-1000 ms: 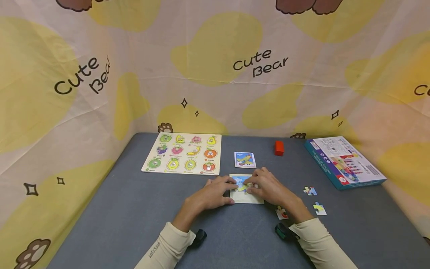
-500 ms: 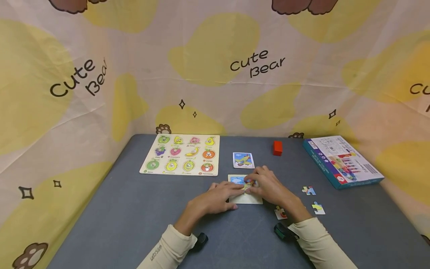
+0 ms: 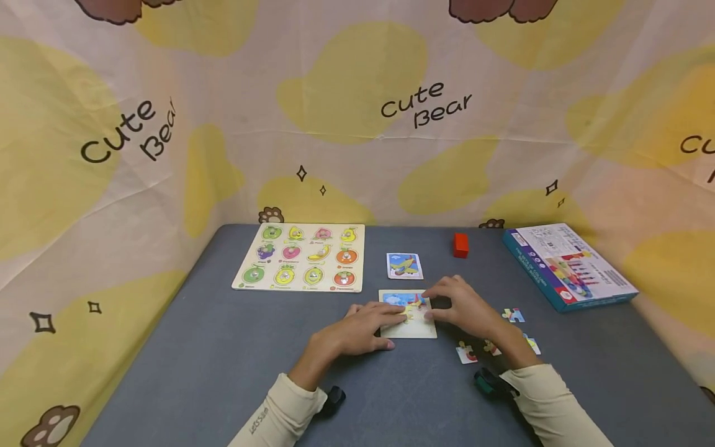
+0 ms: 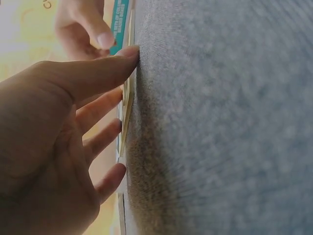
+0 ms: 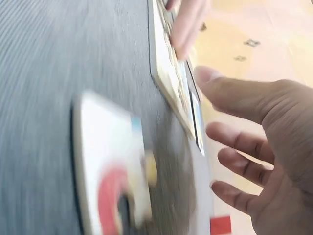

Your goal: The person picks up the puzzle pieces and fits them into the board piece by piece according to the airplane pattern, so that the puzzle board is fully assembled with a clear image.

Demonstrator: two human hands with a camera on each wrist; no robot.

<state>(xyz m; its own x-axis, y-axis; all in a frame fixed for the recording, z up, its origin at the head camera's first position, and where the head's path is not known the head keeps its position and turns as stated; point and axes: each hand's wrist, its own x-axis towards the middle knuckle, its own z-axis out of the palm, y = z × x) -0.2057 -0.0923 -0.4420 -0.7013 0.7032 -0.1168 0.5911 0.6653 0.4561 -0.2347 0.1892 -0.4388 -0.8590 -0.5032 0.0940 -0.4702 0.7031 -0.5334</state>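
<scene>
A small pale puzzle board (image 3: 412,332) lies flat on the table, with sky-blue and coloured puzzle pieces (image 3: 413,300) along its upper part. The left hand (image 3: 365,328) rests on its left side, fingers extended over the picture and thumb at the near left corner. At the board's right edge is the right hand (image 3: 463,307), its thumb and fingers spread apart with nothing between them, as the right wrist view also shows. Loose puzzle pieces lie near the right forearm: one with a red curve (image 3: 466,354), one partly hidden (image 3: 492,348), a blue one (image 3: 513,315) and a yellow-and-white one (image 3: 533,344).
Behind the board lies a picture card (image 3: 404,266) showing a yellow plane. A fruit board (image 3: 298,256) is at the back left, a red block (image 3: 460,245) at the back, and a teal-edged box (image 3: 570,267) at the right. Printed cloth (image 3: 346,93) encloses the table's back and sides.
My left hand has slid right, further over the board. My right hand has let go of a colourful piece at the board's upper right and drawn away to the right, fingers spreading.
</scene>
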